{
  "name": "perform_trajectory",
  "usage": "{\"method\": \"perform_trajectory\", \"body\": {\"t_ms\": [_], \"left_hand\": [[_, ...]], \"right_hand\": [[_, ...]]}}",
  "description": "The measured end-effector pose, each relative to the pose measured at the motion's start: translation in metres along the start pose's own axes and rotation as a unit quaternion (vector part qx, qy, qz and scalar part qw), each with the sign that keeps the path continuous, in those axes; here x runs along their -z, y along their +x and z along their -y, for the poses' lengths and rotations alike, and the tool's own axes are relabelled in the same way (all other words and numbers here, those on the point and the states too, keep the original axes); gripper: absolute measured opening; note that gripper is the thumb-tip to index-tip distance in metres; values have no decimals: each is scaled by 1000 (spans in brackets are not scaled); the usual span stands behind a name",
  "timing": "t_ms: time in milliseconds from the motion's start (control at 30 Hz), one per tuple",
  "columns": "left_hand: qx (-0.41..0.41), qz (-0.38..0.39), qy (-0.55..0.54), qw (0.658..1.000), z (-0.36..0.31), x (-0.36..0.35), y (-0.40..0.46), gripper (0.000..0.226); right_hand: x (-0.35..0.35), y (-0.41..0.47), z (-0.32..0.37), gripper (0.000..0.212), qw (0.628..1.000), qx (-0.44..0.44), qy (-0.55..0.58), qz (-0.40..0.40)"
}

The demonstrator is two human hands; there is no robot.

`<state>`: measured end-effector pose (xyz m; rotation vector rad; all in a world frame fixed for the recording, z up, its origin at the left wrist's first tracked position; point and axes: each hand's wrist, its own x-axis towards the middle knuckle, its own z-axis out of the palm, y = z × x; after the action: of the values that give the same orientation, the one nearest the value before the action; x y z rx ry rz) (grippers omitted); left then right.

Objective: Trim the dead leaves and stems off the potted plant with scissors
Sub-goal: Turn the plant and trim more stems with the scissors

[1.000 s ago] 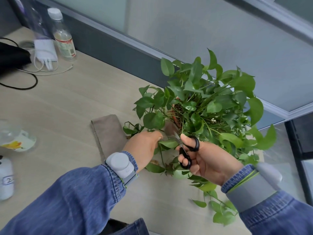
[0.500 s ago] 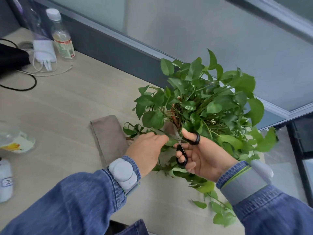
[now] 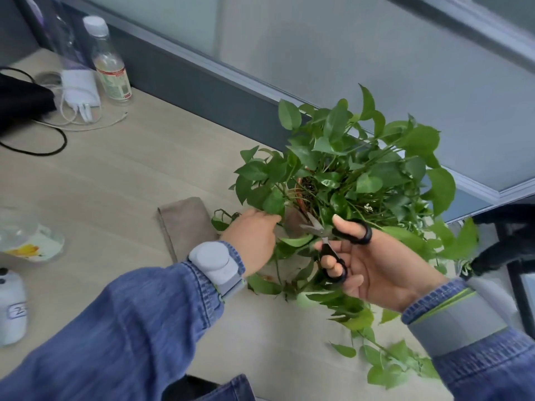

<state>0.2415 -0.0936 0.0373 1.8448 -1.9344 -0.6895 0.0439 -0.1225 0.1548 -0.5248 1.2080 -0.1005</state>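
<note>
- Pale wood made up the surface (image 3: 121, 180), which ran under a grey partition wall; at its far left corner stood a plastic bottle (image 3: 108, 65) beside a white charger (image 3: 81, 88) with loose cables.
- Near the left edge sat a clear container (image 3: 26, 238), and toward the middle lay a folded brown cloth (image 3: 188, 224).
- Just right of the cloth, the left hand (image 3: 252, 238) reached into the low foliage, fingers hidden among leaves; whether it pinched a stem could not be told.
- Toward the right edge of the surface stood the potted plant (image 3: 356, 175), bushy and trailing over the front.
- The right hand (image 3: 373, 264) gripped the scissors (image 3: 327, 241), blades parted and aimed at the base.
- Risk, as I judged it: the blades sat close to the left fingertips, so a blind snip could nick them.
- Healthy green stems crowded the blades; closing there could sever live growth.
- Pulling a stem might tip the pot.
</note>
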Motion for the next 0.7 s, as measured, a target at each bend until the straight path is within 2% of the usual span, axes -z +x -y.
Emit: {"method": "perform_trajectory", "body": {"t_ms": [100,167,300,500,700], "left_hand": [[26,34,-149,988,-26,2,19,33],[52,53,-197,978,-37,0,32,26],[107,103,-180,972,-49,-13,46,24],[130,73,-203,968,-52,-20,49,19],[122,40,-136,982,-54,-9,45,23]], "right_hand": [[11,-14,7,47,1000,2,-21,6],[17,-22,10,48,999,-4,-31,0],[27,-29,11,48,999,-22,-32,-3],[33,-27,10,47,999,-29,-43,12],[31,-24,15,48,998,-32,-53,10]]}}
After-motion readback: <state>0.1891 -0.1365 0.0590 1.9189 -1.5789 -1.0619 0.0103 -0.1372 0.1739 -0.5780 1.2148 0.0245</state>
